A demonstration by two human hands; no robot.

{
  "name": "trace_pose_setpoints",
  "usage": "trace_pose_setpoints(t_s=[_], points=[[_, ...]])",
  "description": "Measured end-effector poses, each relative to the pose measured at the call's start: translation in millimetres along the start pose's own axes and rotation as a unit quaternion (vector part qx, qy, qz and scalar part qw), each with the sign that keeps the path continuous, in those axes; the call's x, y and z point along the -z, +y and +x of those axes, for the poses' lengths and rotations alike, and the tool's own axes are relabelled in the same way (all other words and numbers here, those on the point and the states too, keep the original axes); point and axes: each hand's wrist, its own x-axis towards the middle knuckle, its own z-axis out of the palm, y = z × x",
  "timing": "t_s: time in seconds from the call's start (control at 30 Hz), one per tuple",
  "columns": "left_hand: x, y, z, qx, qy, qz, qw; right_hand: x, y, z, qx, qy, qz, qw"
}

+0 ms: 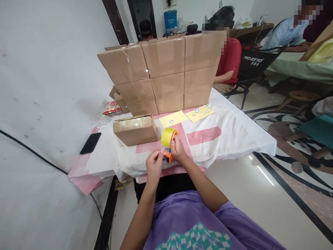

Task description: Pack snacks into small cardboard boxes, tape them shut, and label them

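Note:
My right hand [178, 149] is closed around an orange tape dispenser [169, 155] that carries a roll of yellowish tape [168, 138]. To its left, my left hand [154, 162] pinches at the dispenser's lower end, where a clear strip of tape seems to lie between the fingertips. Just beyond my left hand, a closed cardboard box [135, 130] rests on the table, with shiny tape along its top. Two yellow sheets [173, 119] with small drawings lie flat past the tape roll.
Stacked cardboard boxes [166, 73] form a wall across the table's far side. On the left are a black phone [91, 143], a white perforated piece [104, 121] and a red packet [112, 107]. A person in red [231, 62] sits behind the boxes at right.

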Motion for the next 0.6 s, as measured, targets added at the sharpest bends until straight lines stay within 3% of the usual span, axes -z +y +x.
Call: trace_pose_setpoints(t_s=[0.2, 0.3, 0.43, 0.6], points=[[2.8, 18.6, -6.9, 0.083, -0.083, -0.029, 0.993, 16.2, -5.1, 8.2, 0.005, 0.016, -0.019, 1.000], [4.6, 17.5, -13.7, 0.101, -0.111, -0.038, 0.988, 28.4, -10.4, 14.2, -0.016, 0.080, 0.010, 0.997], [6.7, 11.2, -26.4, 0.107, -0.144, -0.035, 0.983, 38.2, -19.3, 21.3, -0.067, 0.150, 0.067, 0.984], [-4.0, 5.6, -34.2, 0.100, -0.144, -0.002, 0.985, 21.9, -29.2, 12.2, -0.187, 0.186, 0.203, 0.943]])
